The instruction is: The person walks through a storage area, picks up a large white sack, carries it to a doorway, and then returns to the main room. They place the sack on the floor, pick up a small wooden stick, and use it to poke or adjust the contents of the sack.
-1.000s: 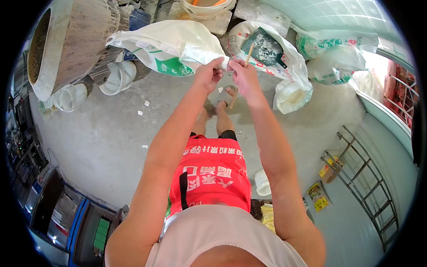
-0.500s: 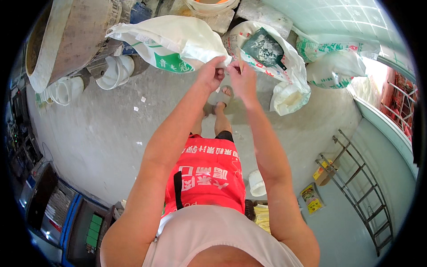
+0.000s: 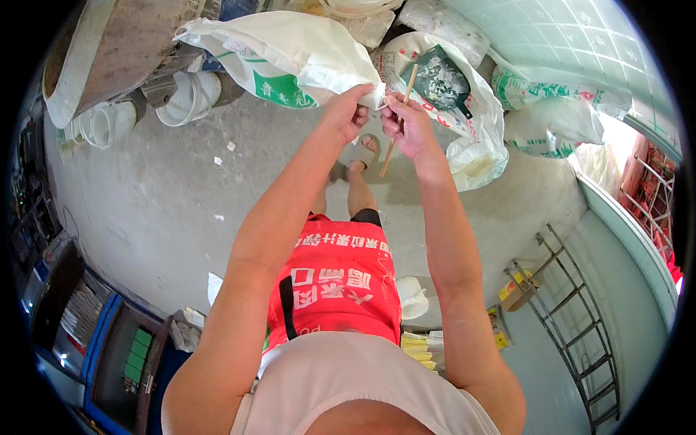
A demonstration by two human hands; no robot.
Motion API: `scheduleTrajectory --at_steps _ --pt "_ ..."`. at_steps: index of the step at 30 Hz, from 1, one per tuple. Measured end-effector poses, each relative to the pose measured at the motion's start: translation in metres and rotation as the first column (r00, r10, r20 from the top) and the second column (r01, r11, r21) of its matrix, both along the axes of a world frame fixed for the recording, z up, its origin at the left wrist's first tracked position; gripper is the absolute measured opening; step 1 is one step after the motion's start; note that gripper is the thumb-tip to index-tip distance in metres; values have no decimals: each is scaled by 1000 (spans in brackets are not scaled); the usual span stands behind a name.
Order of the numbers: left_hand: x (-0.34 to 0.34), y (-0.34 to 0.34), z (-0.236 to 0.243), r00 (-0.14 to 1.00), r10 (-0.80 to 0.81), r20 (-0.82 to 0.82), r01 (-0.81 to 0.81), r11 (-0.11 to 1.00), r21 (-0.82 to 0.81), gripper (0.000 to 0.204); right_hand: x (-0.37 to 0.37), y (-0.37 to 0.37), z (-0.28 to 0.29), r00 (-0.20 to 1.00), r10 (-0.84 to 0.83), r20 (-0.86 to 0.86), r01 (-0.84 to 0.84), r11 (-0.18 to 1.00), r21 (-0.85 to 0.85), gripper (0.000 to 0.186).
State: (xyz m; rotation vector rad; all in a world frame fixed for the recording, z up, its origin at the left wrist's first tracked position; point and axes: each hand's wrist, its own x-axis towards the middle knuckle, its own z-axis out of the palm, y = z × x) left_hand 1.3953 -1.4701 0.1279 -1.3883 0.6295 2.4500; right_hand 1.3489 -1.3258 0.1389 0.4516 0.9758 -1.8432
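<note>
A full white sack (image 3: pixel 319 54) with a green printed panel lies at the far side, its corner pointing toward me. My left hand (image 3: pixel 346 114) is closed on that corner. Right beside it, my right hand (image 3: pixel 407 129) is closed with a thin, straight tan stick (image 3: pixel 389 156) running through it, one end up and one end down. The thumb and forefinger of the right hand meet at the sack's corner; whether they pinch its edge or a thread I cannot tell. Behind that hand stands an open white sack (image 3: pixel 478 134) with a dark green dustpan-like scoop (image 3: pixel 435 80), dusted white, in its mouth.
More filled sacks (image 3: pixel 554 127) lie against the tiled wall at the right. White buckets (image 3: pixel 190 98) stand by a large wooden tub (image 3: pixel 109 69) at the left. A metal ladder (image 3: pixel 580 319) leans at the right. Paper scraps (image 3: pixel 230 146) dot the concrete floor.
The tan stick now shows in my right hand; it was not visible before. That hand has turned and shifted slightly right. My left hand still holds the sack's corner, a little to the right.
</note>
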Motion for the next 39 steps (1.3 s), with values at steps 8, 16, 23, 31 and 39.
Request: scheduleTrajectory --at_steps 8,16,23,31,39 --pt "-1 10 3 998 59 16 -58 997 -59 17 -7 8 4 999 9 -34 -4 990 143 16" --pt "-6 16 7 995 76 71 -66 989 -132 18 -8 3 8 719 342 -605 49 844 534 14" --pt "-5 16 6 996 66 52 -56 983 -175 20 -12 -6 17 686 426 -590 66 771 633 13" --pt "6 34 36 985 10 -171 -124 727 -676 31 -24 -2 20 938 84 -337 36 941 336 9" --pt "-11 17 38 885 -433 -169 180 654 -734 22 -33 0 16 918 163 -362 -14 924 381 11"
